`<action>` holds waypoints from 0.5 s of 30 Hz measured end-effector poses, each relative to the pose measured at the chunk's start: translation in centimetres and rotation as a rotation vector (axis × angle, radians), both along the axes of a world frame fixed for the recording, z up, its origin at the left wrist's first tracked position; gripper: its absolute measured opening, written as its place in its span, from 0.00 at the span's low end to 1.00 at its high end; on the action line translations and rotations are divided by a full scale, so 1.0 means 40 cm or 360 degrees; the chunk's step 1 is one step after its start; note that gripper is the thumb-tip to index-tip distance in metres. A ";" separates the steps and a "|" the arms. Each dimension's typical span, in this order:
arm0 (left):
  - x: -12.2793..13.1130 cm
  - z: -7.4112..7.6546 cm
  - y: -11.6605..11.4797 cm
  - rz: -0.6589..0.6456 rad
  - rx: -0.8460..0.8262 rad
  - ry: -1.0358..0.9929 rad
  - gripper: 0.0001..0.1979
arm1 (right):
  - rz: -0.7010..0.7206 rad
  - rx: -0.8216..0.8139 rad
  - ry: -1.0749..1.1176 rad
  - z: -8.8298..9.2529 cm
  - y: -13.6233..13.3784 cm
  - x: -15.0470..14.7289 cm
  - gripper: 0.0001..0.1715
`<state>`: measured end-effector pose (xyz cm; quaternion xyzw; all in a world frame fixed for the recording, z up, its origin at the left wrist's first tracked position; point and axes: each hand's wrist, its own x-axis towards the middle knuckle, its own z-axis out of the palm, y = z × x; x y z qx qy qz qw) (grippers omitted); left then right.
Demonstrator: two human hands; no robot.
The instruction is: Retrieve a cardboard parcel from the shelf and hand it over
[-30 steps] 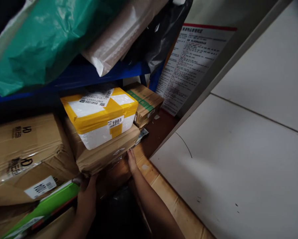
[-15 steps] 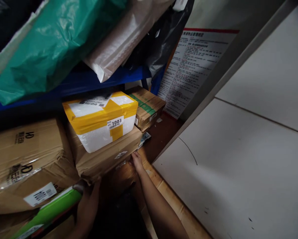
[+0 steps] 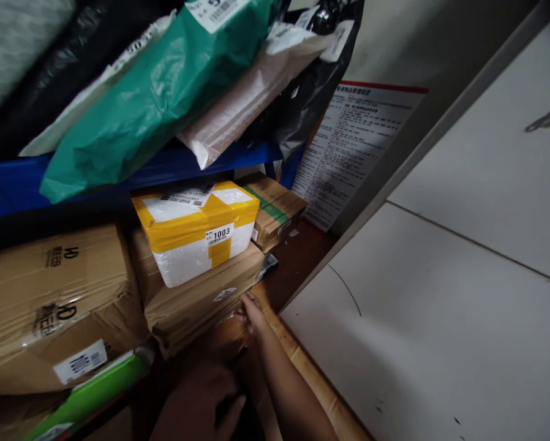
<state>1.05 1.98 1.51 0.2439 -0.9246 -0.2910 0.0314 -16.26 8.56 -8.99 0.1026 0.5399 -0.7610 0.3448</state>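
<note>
My right hand (image 3: 252, 311) reaches under the shelf, its fingers curled on the right end of a shiny tape-wrapped brown parcel (image 3: 220, 338). That parcel lies beneath a flat brown carton (image 3: 196, 300). A white foam box (image 3: 196, 236) with yellow tape and a "1003" label sits on the carton. In the shadow at the bottom edge, my left hand (image 3: 196, 404) shows its back, just below the parcel. Its fingers are too dark to read.
A dented brown box (image 3: 54, 300) labelled 1001 stands at left above a green packet (image 3: 91, 392). A small carton with green tape (image 3: 275, 208) sits behind. Green, white and black mailer bags (image 3: 155, 104) overhang the blue shelf (image 3: 18, 184). A printed notice (image 3: 353, 147) leans on the wall. White floor tiles (image 3: 440, 318) lie at right.
My left hand has come away from the carton's front left corner and dropped toward the bottom edge. The right hand stays at the parcel's right end. The view has tilted up a little.
</note>
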 end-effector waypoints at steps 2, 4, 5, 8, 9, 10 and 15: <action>-0.010 0.076 -0.017 -0.0238 -0.0475 0.0280 0.21 | -0.0103 -0.0013 -0.0022 -0.002 0.030 0.026 0.08; -0.018 0.130 -0.064 -0.0259 -0.1165 0.0462 0.26 | -0.0263 -0.0044 -0.0045 -0.005 0.076 0.060 0.08; -0.020 0.145 -0.091 -0.0300 -0.1403 0.0518 0.28 | -0.0354 -0.0067 -0.0060 -0.005 0.100 0.079 0.09; -0.025 0.150 -0.141 -0.0400 -0.1689 0.0565 0.29 | -0.0507 -0.0165 -0.0145 -0.001 0.150 0.138 0.15; -0.027 0.144 -0.145 -0.0403 -0.1710 0.0568 0.29 | -0.0497 -0.0205 -0.0193 0.003 0.153 0.157 0.19; -0.029 0.139 -0.143 -0.0392 -0.1728 0.0571 0.28 | -0.0466 -0.0249 -0.0243 0.007 0.151 0.174 0.23; -0.044 0.155 -0.117 -0.0321 -0.1764 0.0408 0.25 | -0.0386 -0.0393 -0.0403 0.052 0.115 0.223 0.27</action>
